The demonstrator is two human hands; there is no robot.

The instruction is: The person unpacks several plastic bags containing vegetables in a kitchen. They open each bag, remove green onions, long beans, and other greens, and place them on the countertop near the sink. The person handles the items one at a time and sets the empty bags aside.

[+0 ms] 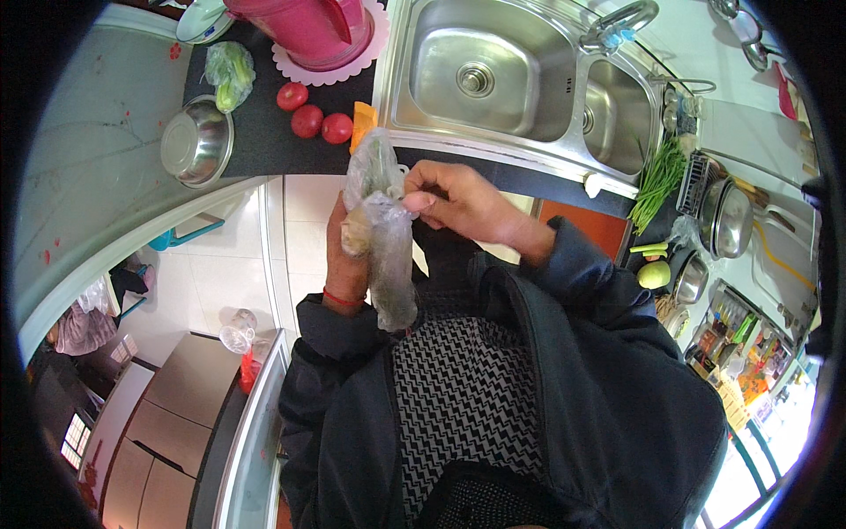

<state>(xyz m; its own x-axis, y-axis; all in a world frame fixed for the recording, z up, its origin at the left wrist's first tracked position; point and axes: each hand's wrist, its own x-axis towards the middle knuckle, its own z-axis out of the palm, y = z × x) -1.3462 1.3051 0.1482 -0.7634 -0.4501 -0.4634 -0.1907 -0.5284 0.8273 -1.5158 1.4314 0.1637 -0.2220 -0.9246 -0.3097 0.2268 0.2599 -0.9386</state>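
Note:
In front of my chest, my left hand (345, 261) holds a clear plastic bag (390, 264) from its left side. Something dull green-grey fills the lower part, and green shows through the upper part. At the bag's left side, beside my left hand, is a pale yellowish lump (357, 233); what it is, I cannot tell. My right hand (462, 198) pinches the bag's plastic near the middle between thumb and forefinger. My left fingers are mostly hidden behind the bag. An orange packet (363, 124) lies on the dark counter just beyond it.
Ahead is a double-bowl steel sink (489, 40). Left on the counter are several tomatoes (307, 122), an upturned steel bowl (198, 142), bagged greens (229, 76) and a pink pitcher (310, 33). To the right lie green stalks (657, 175), near steel pans (730, 218).

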